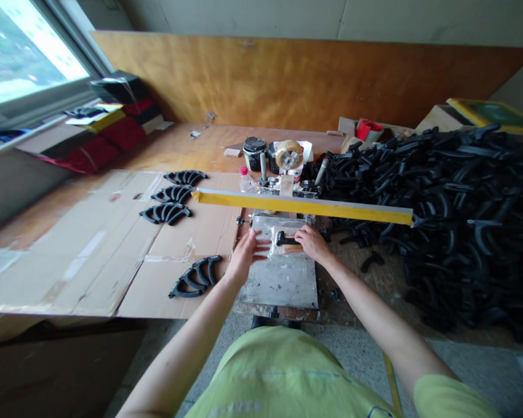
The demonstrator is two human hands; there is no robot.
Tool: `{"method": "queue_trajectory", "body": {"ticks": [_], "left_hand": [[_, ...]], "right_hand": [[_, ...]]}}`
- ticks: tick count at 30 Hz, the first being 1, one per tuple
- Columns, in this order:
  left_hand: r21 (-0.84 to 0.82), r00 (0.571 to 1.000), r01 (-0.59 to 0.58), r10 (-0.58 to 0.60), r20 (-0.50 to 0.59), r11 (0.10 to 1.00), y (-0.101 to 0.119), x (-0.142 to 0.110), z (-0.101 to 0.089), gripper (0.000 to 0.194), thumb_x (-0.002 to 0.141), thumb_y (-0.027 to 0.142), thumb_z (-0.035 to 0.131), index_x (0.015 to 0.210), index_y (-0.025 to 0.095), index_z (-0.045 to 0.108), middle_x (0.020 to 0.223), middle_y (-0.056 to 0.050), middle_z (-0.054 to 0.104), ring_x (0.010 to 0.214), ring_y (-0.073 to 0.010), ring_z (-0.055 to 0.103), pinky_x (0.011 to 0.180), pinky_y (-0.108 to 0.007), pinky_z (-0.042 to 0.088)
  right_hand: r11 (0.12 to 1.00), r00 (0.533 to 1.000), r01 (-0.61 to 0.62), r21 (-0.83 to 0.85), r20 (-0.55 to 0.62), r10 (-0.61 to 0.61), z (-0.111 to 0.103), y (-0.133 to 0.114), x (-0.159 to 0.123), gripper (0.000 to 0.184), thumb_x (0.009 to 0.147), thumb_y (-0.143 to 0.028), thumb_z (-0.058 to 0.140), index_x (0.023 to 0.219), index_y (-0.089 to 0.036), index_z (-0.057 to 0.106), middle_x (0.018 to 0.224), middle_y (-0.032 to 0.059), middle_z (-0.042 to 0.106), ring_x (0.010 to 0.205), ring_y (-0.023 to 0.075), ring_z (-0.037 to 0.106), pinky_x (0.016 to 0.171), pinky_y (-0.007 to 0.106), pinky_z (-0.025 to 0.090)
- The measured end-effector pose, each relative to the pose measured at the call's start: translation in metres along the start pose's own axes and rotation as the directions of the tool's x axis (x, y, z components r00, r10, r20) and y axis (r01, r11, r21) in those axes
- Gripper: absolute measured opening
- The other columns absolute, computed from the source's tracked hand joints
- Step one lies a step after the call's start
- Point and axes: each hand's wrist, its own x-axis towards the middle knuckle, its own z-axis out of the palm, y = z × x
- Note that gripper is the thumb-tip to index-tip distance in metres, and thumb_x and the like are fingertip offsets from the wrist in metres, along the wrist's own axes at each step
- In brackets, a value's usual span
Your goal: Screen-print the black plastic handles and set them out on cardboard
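Observation:
My right hand (314,242) pinches one end of a black plastic handle (287,238), which lies across a small taped block on a grey metal plate (283,284). Left of the block, my left hand (246,253) hovers beside the handle, its fingers stretched out and holding nothing. Just beyond both hands, a yellow and grey bar (305,206) runs crosswise above the plate. Behind it, a print-press-like fixture carries a round tan pad (289,154). The far end of the handle under my right fingers is hidden.
A big heap of black handles (453,226) fills the right side. On the left, flat cardboard (87,249) bears rows of similar handles (196,277). Behind the fixture stand a dark-lidded tub (255,154) and a pink-capped bottle (244,181). Red and black boxes (117,139) sit by the window.

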Motion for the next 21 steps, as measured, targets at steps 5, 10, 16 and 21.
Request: {"method": "queue_trajectory", "body": {"ticks": [5, 10, 16, 21], "left_hand": [[0.092, 0.922, 0.339, -0.35, 0.163, 0.936, -0.072, -0.034, 0.01, 0.062, 0.084, 0.06, 0.049, 0.123, 0.013, 0.053, 0.119, -0.018, 0.065, 0.092, -0.0214, 0.065, 0.069, -0.03, 0.052], [0.061, 0.922, 0.348, -0.354, 0.158, 0.935, -0.076, -0.039, 0.024, 0.057, 0.086, 0.056, 0.049, 0.123, 0.013, 0.054, 0.119, -0.017, 0.064, 0.093, -0.0199, 0.064, 0.07, -0.028, 0.05], [-0.081, 0.943, 0.32, -0.309, 0.122, 0.944, -0.077, -0.017, 0.043, 0.049, 0.089, 0.052, 0.047, 0.119, 0.015, 0.052, 0.125, -0.016, 0.059, 0.091, -0.0182, 0.063, 0.069, -0.028, 0.052], [-0.132, 0.954, 0.295, -0.283, 0.102, 0.946, -0.083, 0.008, 0.057, 0.048, 0.088, 0.057, 0.044, 0.108, 0.015, 0.057, 0.112, -0.014, 0.062, 0.075, -0.0133, 0.062, 0.063, -0.026, 0.05]], "right_hand": [[0.998, 0.997, 0.064, -0.026, -0.029, -0.065, 0.001, 0.0, -0.005, 0.015, 0.087, -0.015, 0.055, 0.1, -0.02, 0.061, 0.101, 0.007, 0.057, 0.098, 0.0206, 0.049, 0.087, 0.034, 0.041], [0.987, 0.987, 0.154, -0.048, -0.034, -0.156, 0.004, 0.004, -0.013, 0.034, 0.087, -0.003, 0.041, 0.109, -0.02, 0.062, 0.104, 0.0087, 0.057, 0.104, 0.0207, 0.046, 0.09, 0.033, 0.042], [0.976, 0.979, 0.192, -0.106, -0.048, -0.198, 0.004, -0.014, -0.026, 0.034, 0.091, -0.01, 0.036, 0.112, -0.018, 0.061, 0.102, 0.0117, 0.056, 0.101, 0.0247, 0.047, 0.088, 0.036, 0.044], [0.989, 0.987, 0.151, 0.001, -0.055, -0.151, 0.009, -0.015, -0.021, 0.029, 0.089, -0.02, 0.045, 0.113, -0.02, 0.06, 0.104, 0.0131, 0.059, 0.102, 0.0288, 0.05, 0.09, 0.044, 0.045]]}}
